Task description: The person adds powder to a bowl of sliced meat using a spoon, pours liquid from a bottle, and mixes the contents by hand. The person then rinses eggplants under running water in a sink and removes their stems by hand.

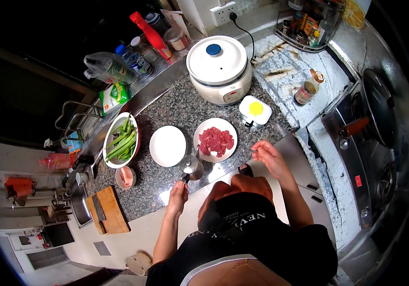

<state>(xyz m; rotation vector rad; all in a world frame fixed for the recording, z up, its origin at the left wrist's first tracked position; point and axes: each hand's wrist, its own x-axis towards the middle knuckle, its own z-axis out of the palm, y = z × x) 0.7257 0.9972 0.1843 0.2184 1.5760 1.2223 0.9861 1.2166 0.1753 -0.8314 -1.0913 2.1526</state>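
Now, with our left hand (178,196), we are gripping the dark handle of a small, shiny metal spouted pot (192,168), holding it just beside the meat plate. Our right hand (269,158) is hovering to that plate's right, fingers loosely curled; we cannot tell whether they are pinching anything. On the speckled grey stone table (171,104), chopped raw red meat (215,141) is lying on a round white plate (228,154). Left of it, a second round white plate (167,146) is sitting near a white oval basket (110,136) that is holding long green vegetables (123,143). Farther off, a round white electric cooker (219,71) with a blue lid knob is standing.
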